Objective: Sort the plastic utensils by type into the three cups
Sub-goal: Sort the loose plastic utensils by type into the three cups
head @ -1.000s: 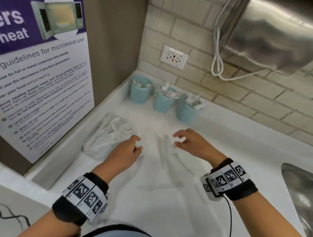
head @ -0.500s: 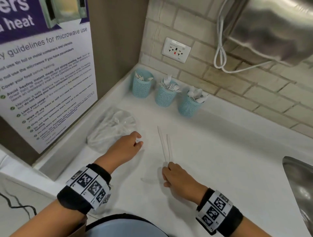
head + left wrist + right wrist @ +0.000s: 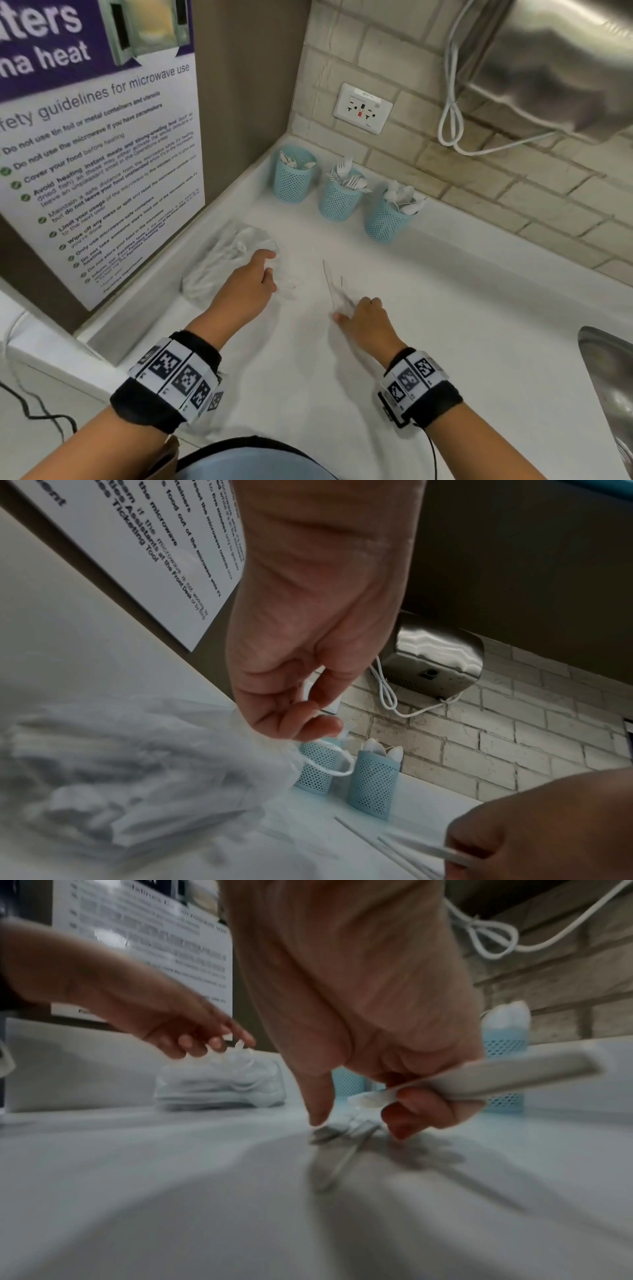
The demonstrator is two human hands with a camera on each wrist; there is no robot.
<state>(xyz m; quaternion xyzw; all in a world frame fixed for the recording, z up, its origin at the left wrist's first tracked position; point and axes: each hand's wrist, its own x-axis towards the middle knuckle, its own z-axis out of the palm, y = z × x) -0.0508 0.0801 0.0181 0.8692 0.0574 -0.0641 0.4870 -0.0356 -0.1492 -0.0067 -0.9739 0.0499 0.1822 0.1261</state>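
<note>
Utensils (image 3: 334,287) newly under right hand (image 3: 364,318)

R hand (image 3: 364,320) now grips utensil (image 3: 507,1079).

A: Location type?

B: Shared office pantry. Reference: microwave safety poster (image 3: 99,144) on the left wall, with rules for users and a mention of a Front Desk.

A: Further indicators?

B: White counter (image 3: 445,308), brick-tile wall (image 3: 513,192), socket (image 3: 363,108), steel sink (image 3: 613,380), three mesh cups (image 3: 339,202) of disposable cutlery.
</note>
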